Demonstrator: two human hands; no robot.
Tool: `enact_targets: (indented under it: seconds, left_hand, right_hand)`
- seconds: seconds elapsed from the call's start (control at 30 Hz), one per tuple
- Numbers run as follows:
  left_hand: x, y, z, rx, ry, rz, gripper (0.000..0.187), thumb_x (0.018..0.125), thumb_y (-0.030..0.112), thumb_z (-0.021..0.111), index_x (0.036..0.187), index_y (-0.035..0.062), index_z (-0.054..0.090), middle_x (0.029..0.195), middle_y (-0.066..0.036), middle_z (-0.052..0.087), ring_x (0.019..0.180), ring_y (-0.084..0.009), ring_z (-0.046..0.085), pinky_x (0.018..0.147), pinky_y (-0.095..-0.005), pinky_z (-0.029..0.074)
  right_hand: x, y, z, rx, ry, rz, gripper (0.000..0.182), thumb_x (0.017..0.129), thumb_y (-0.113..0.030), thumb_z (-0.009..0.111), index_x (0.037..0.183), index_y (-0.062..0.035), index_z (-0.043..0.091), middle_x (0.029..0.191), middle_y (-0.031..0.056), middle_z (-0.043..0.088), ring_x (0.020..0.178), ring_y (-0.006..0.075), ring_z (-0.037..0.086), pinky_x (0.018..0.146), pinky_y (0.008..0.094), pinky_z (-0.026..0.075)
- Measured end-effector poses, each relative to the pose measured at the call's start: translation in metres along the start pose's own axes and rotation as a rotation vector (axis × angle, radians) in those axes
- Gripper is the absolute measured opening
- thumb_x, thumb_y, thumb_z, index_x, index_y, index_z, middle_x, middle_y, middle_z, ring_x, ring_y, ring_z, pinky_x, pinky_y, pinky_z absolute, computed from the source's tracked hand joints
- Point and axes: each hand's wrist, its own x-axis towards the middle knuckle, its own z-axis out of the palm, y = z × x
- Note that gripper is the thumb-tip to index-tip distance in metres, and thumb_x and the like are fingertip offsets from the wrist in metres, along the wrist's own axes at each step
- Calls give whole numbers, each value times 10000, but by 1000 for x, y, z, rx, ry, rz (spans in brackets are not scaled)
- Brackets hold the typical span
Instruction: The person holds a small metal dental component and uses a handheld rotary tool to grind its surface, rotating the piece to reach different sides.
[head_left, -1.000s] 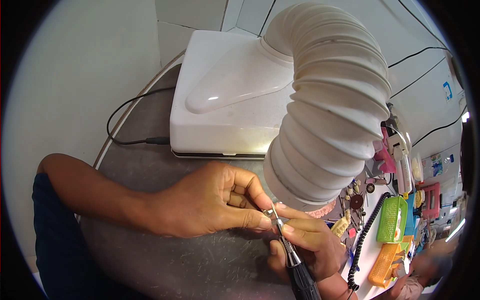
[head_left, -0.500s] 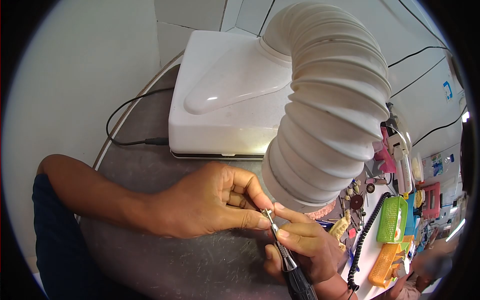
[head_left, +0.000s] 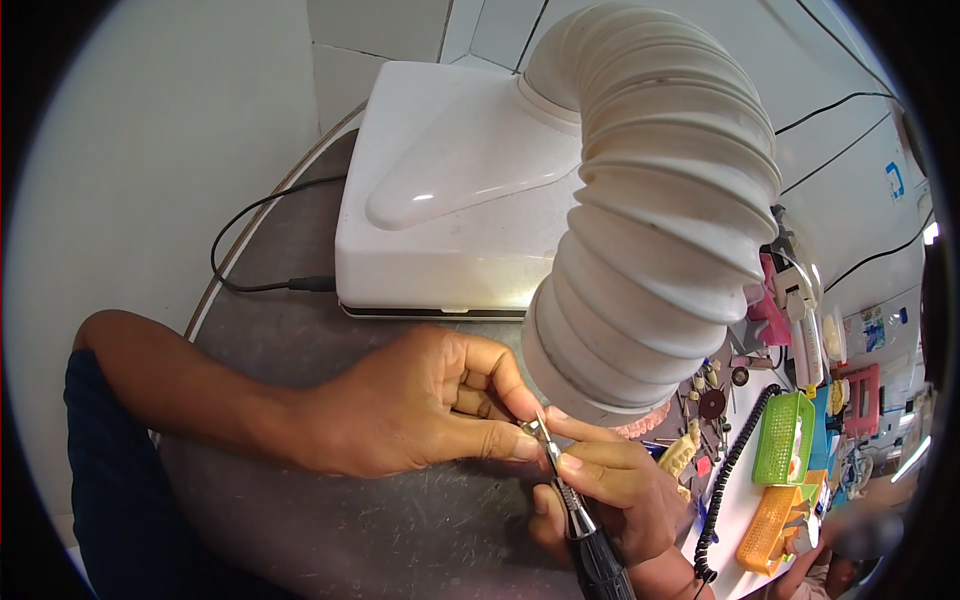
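The left hand [head_left: 410,410] lies on the scuffed grey round tabletop [head_left: 330,520] with its thumb and forefinger pressed together at their tips, pinching a very small metallic piece [head_left: 529,428] that is mostly hidden between the pads, so what it is cannot be told from this view. The right hand [head_left: 610,490] meets it from the other side, its fingers closed pen-fashion around a slim rotary handpiece with a black ribbed grip and silver metal nose [head_left: 585,535]; the thin bit of the tool runs up past the right thumb and touches the pinched piece just beyond the left fingertips. Directly above both sets of fingertips hangs the mouth of a wide white corrugated plastic suction hose [head_left: 650,230], which rises from a flat white box-shaped unit [head_left: 440,190] standing on the table behind the left knuckles. Beyond the right fingers, small burs and discs [head_left: 712,400] and a green plastic basket [head_left: 783,438] lie near a black coiled cord [head_left: 735,470]
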Motion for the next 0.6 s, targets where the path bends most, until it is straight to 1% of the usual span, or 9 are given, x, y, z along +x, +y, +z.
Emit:
enact_targets:
  seconds: [0.03, 0.1, 0.27, 0.33, 0.4, 0.43, 0.5, 0.53, 0.6]
  left_hand:
    - [0, 0, 0, -8, 3, 3, 175, 852, 15, 634, 962, -62, 521, 943, -149, 633, 927, -168, 648, 826, -246, 542]
    - [-1, 1, 0, -10, 6, -5, 177, 853, 16, 634, 963, -63, 521, 941, -147, 634, 929, -168, 647, 827, -246, 542]
    - [0, 0, 0, -11, 7, 2, 180, 853, 20, 635, 969, -60, 522, 932, -142, 639, 921, -163, 648, 824, -246, 542]
    - [0, 1, 0, 8, 7, -24, 177, 855, 23, 636, 970, -53, 525, 923, -134, 643, 912, -152, 648, 810, -239, 541]
    - [0, 1, 0, 1, 1, -30, 182, 855, 33, 639, 974, -51, 528, 918, -122, 643, 892, -138, 647, 789, -230, 537]
    - [-1, 1, 0, -5, -3, -35, 188, 856, 42, 643, 978, -48, 531, 912, -111, 643, 871, -124, 645, 769, -220, 534]
    - [0, 0, -1, 18, -10, -22, 210, 856, 55, 648, 1002, -52, 542, 901, -97, 643, 851, -111, 640, 748, -210, 525]
    - [0, 0, -1, 40, -17, -12, 234, 857, 68, 653, 1027, -55, 552, 891, -82, 642, 831, -98, 635, 728, -199, 517]
    - [-1, 1, -1, 43, -21, -24, 260, 856, 78, 657, 1056, -58, 563, 880, -69, 641, 813, -87, 628, 713, -192, 508]
  right_hand:
    - [0, 1, 1, 0, 1, 0, 320, 760, -27, 688, 1026, 5, 515, 834, 156, 613, 899, 374, 660, 724, 375, 567]
    - [0, 4, 5, 22, 105, -22, 362, 674, -13, 781, 974, 42, 586, 811, 161, 657, 779, 298, 685, 677, 320, 567]
    - [1, 4, 5, 19, 103, -28, 365, 672, -19, 786, 972, 41, 587, 811, 158, 656, 781, 303, 685, 668, 324, 566]
    - [2, 2, 2, 26, 102, -26, 368, 670, -22, 789, 972, 38, 588, 811, 156, 655, 784, 306, 684, 666, 325, 566]
    - [3, -1, -3, -16, -37, -31, 321, 768, -47, 695, 1024, -11, 506, 831, 147, 607, 884, 349, 667, 702, 353, 560]
    - [2, -1, -5, -16, -37, -33, 321, 768, -47, 695, 1024, -11, 506, 831, 147, 607, 884, 349, 667, 702, 353, 560]
    - [0, 0, -7, 33, 9, 10, 309, 777, -48, 685, 1023, -21, 500, 835, 137, 603, 822, 298, 670, 687, 336, 549]
    - [0, -1, -8, 32, 5, 7, 309, 777, -48, 685, 1023, -21, 500, 835, 137, 603, 822, 298, 670, 687, 336, 549]
    - [1, -2, -9, -9, -2, 52, 310, 785, -56, 675, 1032, -24, 491, 844, 135, 600, 769, 258, 656, 685, 327, 538]
